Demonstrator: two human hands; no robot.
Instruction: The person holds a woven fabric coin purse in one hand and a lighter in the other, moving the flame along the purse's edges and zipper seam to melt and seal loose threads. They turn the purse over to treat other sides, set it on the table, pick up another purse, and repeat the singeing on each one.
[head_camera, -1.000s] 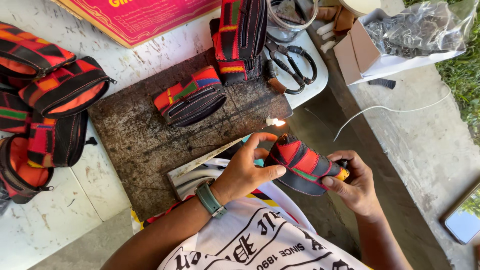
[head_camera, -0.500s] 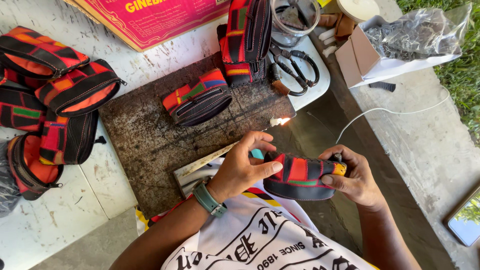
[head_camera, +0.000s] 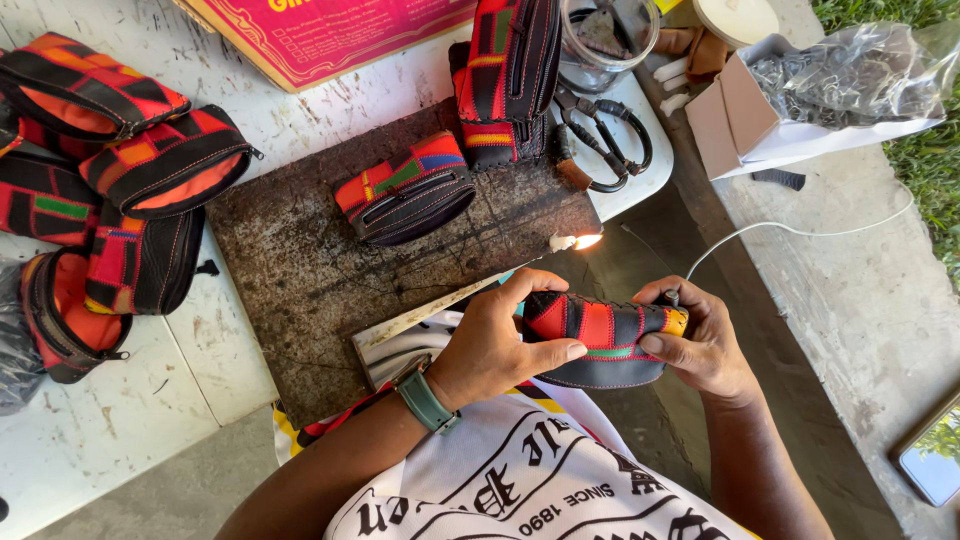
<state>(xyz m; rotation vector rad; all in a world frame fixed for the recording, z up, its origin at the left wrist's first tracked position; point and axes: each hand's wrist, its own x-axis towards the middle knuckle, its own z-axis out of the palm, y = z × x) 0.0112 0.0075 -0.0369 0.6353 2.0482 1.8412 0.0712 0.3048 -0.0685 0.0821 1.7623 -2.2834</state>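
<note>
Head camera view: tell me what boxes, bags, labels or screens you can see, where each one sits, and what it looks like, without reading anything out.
Flat box: top edge, pink-red lid with a yellow border and printing.
Small open carton: upper right, brown flaps, white sides.
Clear plastic bag: lying in that carton, crumpled, dark contents.
Phone screen: lower right edge, lit, showing sky and greenery.

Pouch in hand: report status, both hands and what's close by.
Left hand and right hand both gripping the striped pouch above the lap. Small flame burning at the slab edge, just above the pouch. Scissors lie apart.
</note>
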